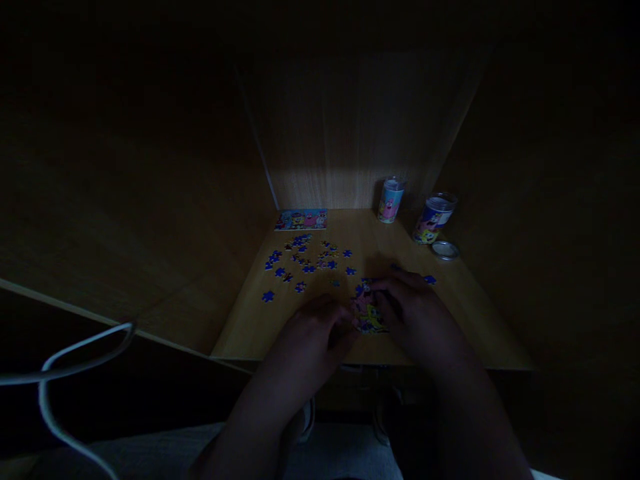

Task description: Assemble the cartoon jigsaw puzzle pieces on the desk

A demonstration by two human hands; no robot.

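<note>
A partly joined jigsaw puzzle [369,313] in pink, yellow and blue lies near the table's front edge. My left hand [323,327] is closed, with its fingertips at the puzzle's left edge. From the right, my right hand [407,300] curls over the upper right of the puzzle, finger and thumb bent onto it. My hand hides part of the puzzle there, and the dim light blurs the fingertips. Loose jigsaw pieces [309,269], mostly blue-backed, are scattered to the left and beyond. A single blue piece [429,280] lies right of my right hand.
A cartoon picture card [301,219] lies at the back left. Two clear cans with cartoon labels, a slimmer can [390,200] and a wider can [434,219], stand back right near a round metal lid [445,250]. Wooden panels [330,133] enclose the tabletop. A white cable [47,400] hangs left.
</note>
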